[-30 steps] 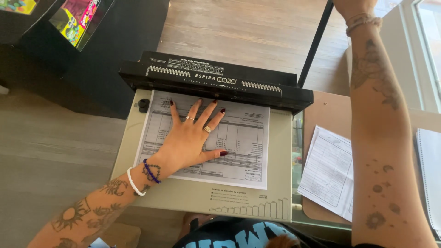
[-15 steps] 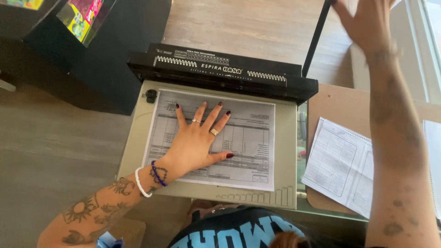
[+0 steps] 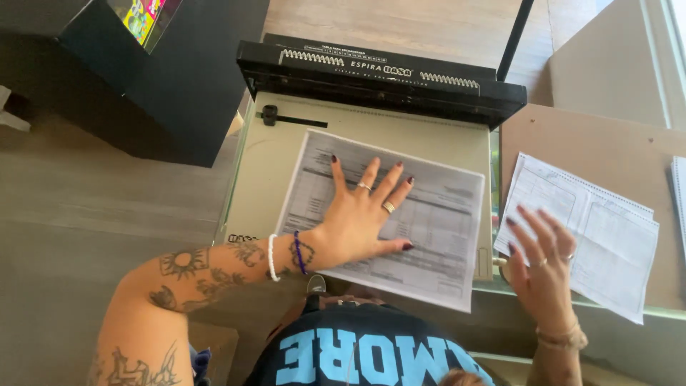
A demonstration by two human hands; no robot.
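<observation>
Overhead, the left hand lies flat on the sheet, grip fully open, fingers spread toward 1 o'clock, palm pressing the paper onto the binder bed. At 3 o'clock the right hand hovers with loose, open fingers, holding nothing, fingertips at the edge of the papers on the tabletop.

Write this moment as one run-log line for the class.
left hand: flat on printed sheet | sheet: on binding machine bed | right hand: open, over punched paper stack
</observation>
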